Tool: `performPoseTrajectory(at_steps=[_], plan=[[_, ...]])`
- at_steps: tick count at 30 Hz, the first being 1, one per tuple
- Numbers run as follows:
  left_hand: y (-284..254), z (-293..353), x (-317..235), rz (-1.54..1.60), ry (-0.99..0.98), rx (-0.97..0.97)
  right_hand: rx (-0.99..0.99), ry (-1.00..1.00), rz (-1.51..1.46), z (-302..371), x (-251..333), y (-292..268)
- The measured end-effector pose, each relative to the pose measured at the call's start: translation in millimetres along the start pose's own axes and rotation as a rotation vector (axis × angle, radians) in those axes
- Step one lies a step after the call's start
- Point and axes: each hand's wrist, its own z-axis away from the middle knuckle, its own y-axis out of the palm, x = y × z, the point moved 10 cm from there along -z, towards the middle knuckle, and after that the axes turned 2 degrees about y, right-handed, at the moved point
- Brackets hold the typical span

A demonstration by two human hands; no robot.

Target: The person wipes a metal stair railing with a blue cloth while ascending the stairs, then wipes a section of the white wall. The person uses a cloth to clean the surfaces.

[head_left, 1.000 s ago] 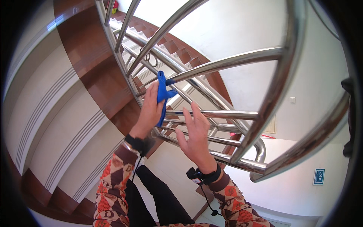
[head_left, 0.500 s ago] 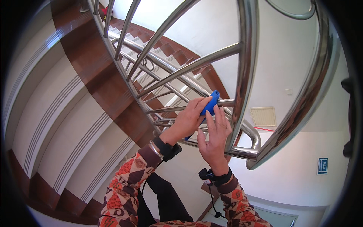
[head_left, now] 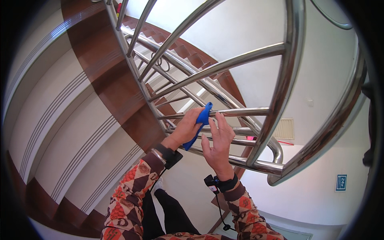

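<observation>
My left hand is closed on a blue cloth, which is folded around a shiny metal baluster of the stair railing. One end of the cloth hangs below my fingers. My right hand is just to the right of it, with its fingers stretched out and nothing visible in them. Its fingertips reach up to the same baluster; whether they touch the metal I cannot tell. Both wrists wear black straps with small devices.
Stairs with pale treads and a brown border run along the left. A curved metal handrail bends round on the right. Beyond the railing another flight shows. A blue sign hangs on the white wall.
Both hands and the blue cloth have moved left along the baluster, away from the thick rail at its right end. The view has shifted slightly, and more of the cloth hangs down.
</observation>
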Motion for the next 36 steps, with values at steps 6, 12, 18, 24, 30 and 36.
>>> performPoseTrajectory(at_steps=[6, 12, 18, 24, 30, 36], plan=[[-15, 9, 14, -0.055, 0.0, -0.099, 0.075, 0.0, -0.033, 3, 4, 20], [-48, 25, 76, -0.269, -0.062, -0.123, 0.001, -0.064, -0.137, 6, 1, 42], [-85, 17, 95, -0.207, -0.184, -0.201, -0.031, -0.06, -0.265, -14, -4, 85], [-93, 2, 80, -0.137, -0.106, -0.293, -0.038, -0.09, -0.346, -27, -5, 109], [-91, 20, 106, -0.192, -0.146, -0.338, 0.013, -0.068, -0.335, -20, -7, 117], [-88, 43, 126, -0.293, -0.145, -0.37, 0.08, -0.044, -0.368, -16, -13, 117]])
